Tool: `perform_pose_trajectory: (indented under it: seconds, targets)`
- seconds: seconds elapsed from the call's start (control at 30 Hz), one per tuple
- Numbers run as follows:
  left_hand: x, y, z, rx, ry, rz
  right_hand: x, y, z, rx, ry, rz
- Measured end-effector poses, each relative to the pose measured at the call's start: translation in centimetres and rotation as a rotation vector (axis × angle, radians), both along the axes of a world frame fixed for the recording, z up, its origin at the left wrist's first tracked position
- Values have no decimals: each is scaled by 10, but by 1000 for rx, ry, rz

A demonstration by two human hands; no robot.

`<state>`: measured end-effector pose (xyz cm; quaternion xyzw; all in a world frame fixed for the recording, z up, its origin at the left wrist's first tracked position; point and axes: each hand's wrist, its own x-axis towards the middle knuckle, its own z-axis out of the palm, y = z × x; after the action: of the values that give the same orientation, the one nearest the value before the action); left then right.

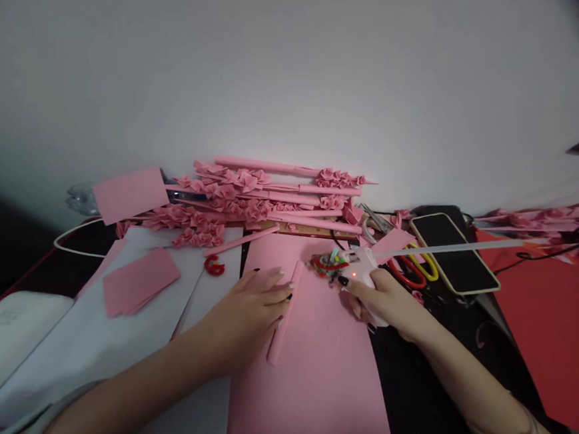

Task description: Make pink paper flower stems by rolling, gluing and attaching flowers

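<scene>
My left hand [254, 308] lies flat with fingers stretched out on a rolled pink paper tube [284, 324], pressing it against a large pink sheet [312, 376]. My right hand [383, 300] is closed around a white glue gun [358, 272] with a small red light lit; its nozzle points left toward the upper end of the tube. A clear glue stick [452, 248] juts out of the gun's back to the right.
Several pink paper tubes and folded paper flowers [262, 196] are piled against the wall. Small pink sheets [139, 279] lie on white paper at left. Red and yellow scissors [417, 270], a phone [452, 251] and red paper [562, 316] lie at right.
</scene>
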<state>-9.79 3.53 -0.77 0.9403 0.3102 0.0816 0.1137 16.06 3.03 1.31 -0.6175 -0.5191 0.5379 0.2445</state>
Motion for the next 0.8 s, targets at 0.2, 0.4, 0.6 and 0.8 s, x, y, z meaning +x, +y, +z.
perform_pose_trajectory:
  seconds: [0.2, 0.4, 0.6, 0.8]
  targets:
    - [-1, 0, 1, -4, -5, 4, -1, 1, -2, -35, -12, -7]
    - [0, 0, 2, -5, 9, 3, 11, 6, -5, 189, -175, -115]
    - [2, -3, 9, -30, 54, 2, 32, 3, 2, 497, -604, 10]
    - [4, -4, 9, -25, 34, 24, 37, 2, -6, 587, -826, 169]
